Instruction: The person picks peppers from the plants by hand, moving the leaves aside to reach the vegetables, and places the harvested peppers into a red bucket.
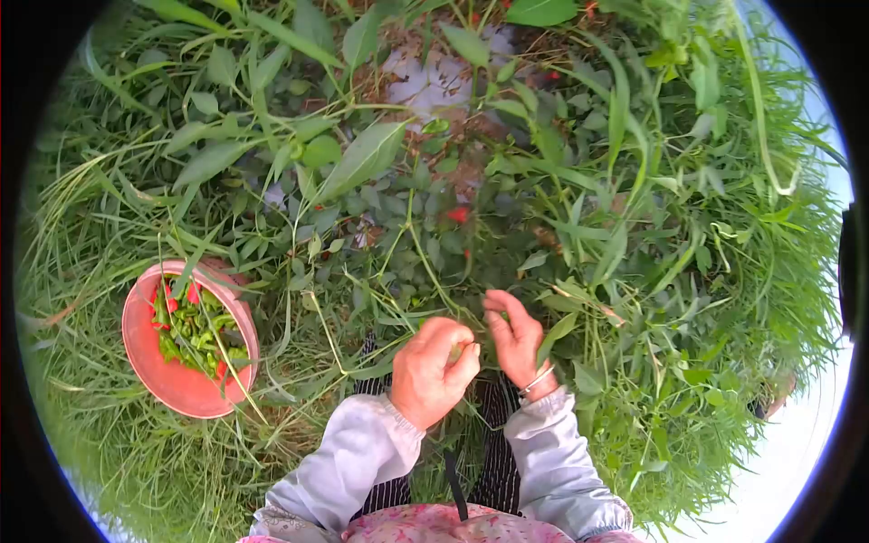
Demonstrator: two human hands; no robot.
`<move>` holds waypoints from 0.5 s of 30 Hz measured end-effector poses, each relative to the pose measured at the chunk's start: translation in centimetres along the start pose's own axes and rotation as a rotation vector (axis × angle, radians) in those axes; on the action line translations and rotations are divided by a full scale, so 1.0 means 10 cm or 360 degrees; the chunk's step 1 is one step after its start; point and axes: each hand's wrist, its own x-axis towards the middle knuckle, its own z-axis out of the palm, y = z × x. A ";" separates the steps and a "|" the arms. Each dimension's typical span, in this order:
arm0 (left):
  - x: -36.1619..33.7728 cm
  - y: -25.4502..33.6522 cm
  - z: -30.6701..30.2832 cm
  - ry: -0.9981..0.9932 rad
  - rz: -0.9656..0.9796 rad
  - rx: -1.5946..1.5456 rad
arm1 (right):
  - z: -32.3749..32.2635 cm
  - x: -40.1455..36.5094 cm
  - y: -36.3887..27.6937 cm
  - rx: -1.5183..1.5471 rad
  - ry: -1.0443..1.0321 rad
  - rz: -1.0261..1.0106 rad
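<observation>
My left hand (433,369) is closed, thumb against curled fingers, beside a green stem; what it grips, if anything, is too small to make out. Just to its right, my right hand (516,339) has its fingers partly bent near the leaves, with a bracelet (537,379) at the wrist. Whether it holds something is unclear. A red pepper (459,214) shows among the plants above both hands. At the left, a pink bucket (181,395) tilts in the grass with green and red peppers (186,328) inside.
Leafy plants (362,163) and tall grass surround the hands. Pale sheeting (430,81) shows on the ground at the top. Long grass blades cross the bucket's opening. Something dark (759,405) is partly visible behind the plants at the right edge.
</observation>
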 end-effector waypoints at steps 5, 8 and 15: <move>0.07 0.25 -0.23 0.0250 0.0367 0.0052 | 0.30 -0.25 -0.74 0.2020 -0.0303 0.0505; 0.09 0.42 -0.35 0.0184 0.0466 0.0281 | 0.48 -0.28 -0.96 0.2237 -0.0266 0.0341; 0.16 0.74 -0.62 -0.0259 0.0519 0.1172 | 0.59 -0.27 -1.27 0.2666 -0.0261 0.0551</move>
